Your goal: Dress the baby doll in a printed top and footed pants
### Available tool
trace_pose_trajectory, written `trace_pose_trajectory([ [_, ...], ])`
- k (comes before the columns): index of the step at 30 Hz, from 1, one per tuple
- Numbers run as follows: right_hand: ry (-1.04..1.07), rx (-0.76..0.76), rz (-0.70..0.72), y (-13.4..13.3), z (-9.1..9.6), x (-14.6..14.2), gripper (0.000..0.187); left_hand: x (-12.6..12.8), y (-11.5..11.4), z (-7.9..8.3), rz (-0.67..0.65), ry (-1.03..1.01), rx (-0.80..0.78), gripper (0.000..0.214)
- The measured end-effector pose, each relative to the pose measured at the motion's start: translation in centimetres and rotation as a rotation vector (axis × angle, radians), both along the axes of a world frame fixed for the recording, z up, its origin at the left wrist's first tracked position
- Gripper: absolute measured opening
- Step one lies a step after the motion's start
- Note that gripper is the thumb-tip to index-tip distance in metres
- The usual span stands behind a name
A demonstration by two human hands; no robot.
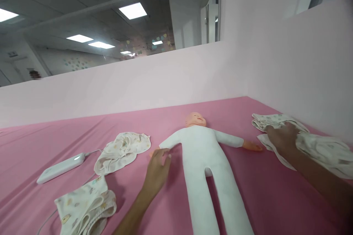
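With its grip unclear, the right hand (283, 138) overlaps the folded white patterned cloth (271, 119) lying crosswise right of the white-bodied doll (202, 147), whose opposite arm-end the loosely curled left hand (158, 166), hold unclear, overlaps.

Doll (201, 150): lies on its back on the pink sheet (173, 205), has a bald head and a soft white body, stretches both arms out wide, keeps legs slightly parted. Printed cloth (271, 119): lies folded flat near one outstretched arm. White cloth (322, 147): lies loosely rumpled beside it, partly hidden.
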State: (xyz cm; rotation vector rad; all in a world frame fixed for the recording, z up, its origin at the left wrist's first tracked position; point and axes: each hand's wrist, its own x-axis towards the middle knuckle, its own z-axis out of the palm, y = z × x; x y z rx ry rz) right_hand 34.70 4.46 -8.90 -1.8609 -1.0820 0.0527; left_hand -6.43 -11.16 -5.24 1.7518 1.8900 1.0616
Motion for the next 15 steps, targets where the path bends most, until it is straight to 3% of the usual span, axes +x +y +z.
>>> trace_pose_trajectory([
  [4,-0.071,-0.051,0.104,-1.5,-1.1,-2.1,0.068,-3.1,2.6,1.4,0.128,0.228,0.034,0.036],
  [6,-0.13,-0.05,0.17,-2.0,-1.1,-3.0,0.062,-4.9,4.9,2.0,0.232,0.386,0.033,0.036],
  [9,-0.187,-0.011,0.211,-2.5,-1.0,-3.9,0.055,-7.6,8.8,2.6,0.357,0.459,-0.035,0.04],
  [12,-0.205,-0.013,0.246,-2.6,-1.5,-4.2,0.053,-9.7,11.8,2.2,0.445,0.519,-0.128,0.05],
  [15,-0.208,-0.031,0.277,-2.1,-2.3,-4.2,0.052,-10.9,13.3,1.1,0.5,0.561,-0.25,0.057],
])
